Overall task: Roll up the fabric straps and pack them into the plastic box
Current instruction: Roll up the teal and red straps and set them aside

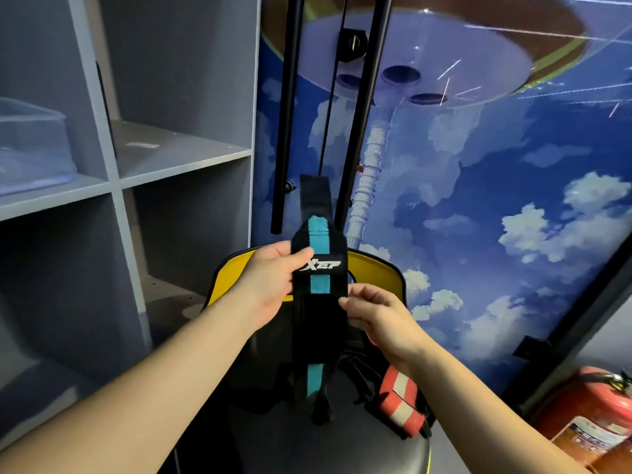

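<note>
both hands are holding a black strap [319, 268] with a teal stripe up in front of the chair [383, 268]. the left hand [270, 282] is pinching its left edge near the white logo, thumb on the front and fingers [294, 260] curled behind. the right hand [376, 316] is gripping the right edge a bit lower, fingertips on the black patch. the strap is hanging unrolled, top end sticking up past the chair back, bottom end dangling over the seat.

a red and white strap [402, 395] is lying rolled on the seat, just right of the dangling end and under the right wrist. some black webbing is piled behind it; can't tell what exactly.

the box [30, 148] is sitting in the upper left cubby of the grey shelf [116, 186], well apart from the hands, half cut off by the frame edge. two black poles [285, 131] are leaning behind the strap against a sky mural [496, 200]. a red extinguisher [588, 412] is standing at the bottom right.
</note>
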A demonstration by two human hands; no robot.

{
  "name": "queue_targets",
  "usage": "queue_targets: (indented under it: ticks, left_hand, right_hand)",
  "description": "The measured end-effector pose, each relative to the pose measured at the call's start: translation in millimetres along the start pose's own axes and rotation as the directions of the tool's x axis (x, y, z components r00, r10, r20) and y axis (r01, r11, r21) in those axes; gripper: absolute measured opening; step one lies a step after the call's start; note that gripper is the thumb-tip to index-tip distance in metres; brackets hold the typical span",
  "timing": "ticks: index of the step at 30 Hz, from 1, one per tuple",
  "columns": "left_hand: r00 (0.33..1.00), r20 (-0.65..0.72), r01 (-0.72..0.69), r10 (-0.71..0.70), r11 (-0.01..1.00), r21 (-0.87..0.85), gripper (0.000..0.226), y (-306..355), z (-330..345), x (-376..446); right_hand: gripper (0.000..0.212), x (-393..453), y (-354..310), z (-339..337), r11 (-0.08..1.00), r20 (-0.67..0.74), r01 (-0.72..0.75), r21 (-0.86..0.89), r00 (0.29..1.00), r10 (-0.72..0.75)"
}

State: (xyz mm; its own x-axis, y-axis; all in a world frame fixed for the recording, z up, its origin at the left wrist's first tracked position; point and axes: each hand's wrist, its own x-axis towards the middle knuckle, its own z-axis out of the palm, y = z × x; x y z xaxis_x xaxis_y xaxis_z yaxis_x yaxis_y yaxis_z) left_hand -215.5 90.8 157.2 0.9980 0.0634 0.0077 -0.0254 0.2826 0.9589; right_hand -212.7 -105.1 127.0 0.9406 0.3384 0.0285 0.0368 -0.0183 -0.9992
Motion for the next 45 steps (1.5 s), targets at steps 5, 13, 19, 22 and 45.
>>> queue_targets:
  ticks: [5,13,19,22,45]
  left_hand:
    - [0.994,0.055,-0.102,0.095,0.984,0.144,0.020,-8,10,-19]
    - [0.996,0.075,-0.064,0.051,0.982,0.178,0.018,0,10,-29]
    - [0.992,0.034,-0.127,0.122,0.952,0.278,0.013,19,18,-43]
    - [0.991,0.061,-0.131,0.121,0.965,0.227,0.010,32,28,-63]
    - [0.985,0.131,0.113,-0.112,0.994,0.005,0.036,41,50,-85]
  right_hand:
    - [0.027,13,-32,-4,0.992,-0.098,0.096,0.087,0.991,-0.087]
    - [0.012,9,-50,0,0.992,-0.160,0.122,-0.001,0.980,-0.121]
    - [0.010,-23,-54,4,0.992,-0.162,0.125,-0.019,0.979,-0.126]
    - [0.010,-48,-71,1,0.991,-0.120,0.134,0.003,0.984,-0.132]
    - [0.023,-82,-91,4,0.980,-0.166,0.116,0.160,0.982,-0.089]
